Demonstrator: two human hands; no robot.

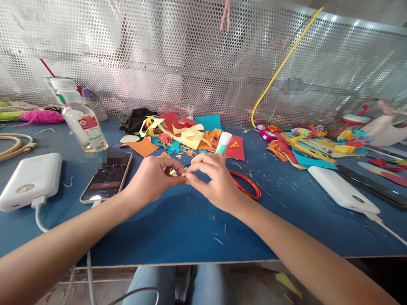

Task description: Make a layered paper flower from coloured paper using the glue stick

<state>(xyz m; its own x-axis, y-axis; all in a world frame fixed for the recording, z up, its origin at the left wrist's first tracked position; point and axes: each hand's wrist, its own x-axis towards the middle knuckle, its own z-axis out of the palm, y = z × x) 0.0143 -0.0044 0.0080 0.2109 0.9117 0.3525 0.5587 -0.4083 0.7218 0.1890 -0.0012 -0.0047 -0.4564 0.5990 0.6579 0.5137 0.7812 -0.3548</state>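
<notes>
My left hand [155, 178] and my right hand [211, 176] meet over the blue table, fingertips almost touching. Pinched between them is a small piece of pale yellow paper [173, 173], mostly hidden by the fingers, so its shape is hard to make out. Just behind my right hand stands a glue stick [224, 143] with a white cap and green label. A red loop-shaped handle [255, 191] shows from under my right hand and wrist; the rest of that tool is covered.
Coloured paper scraps [190, 137] are heaped behind my hands, with more paper [302, 148] to the right. On the left are a phone [108, 180], a white power bank [33, 178] and a bottle [84, 123]. Another power bank [343, 190] lies right. Perforated metal [190, 59] backs the table.
</notes>
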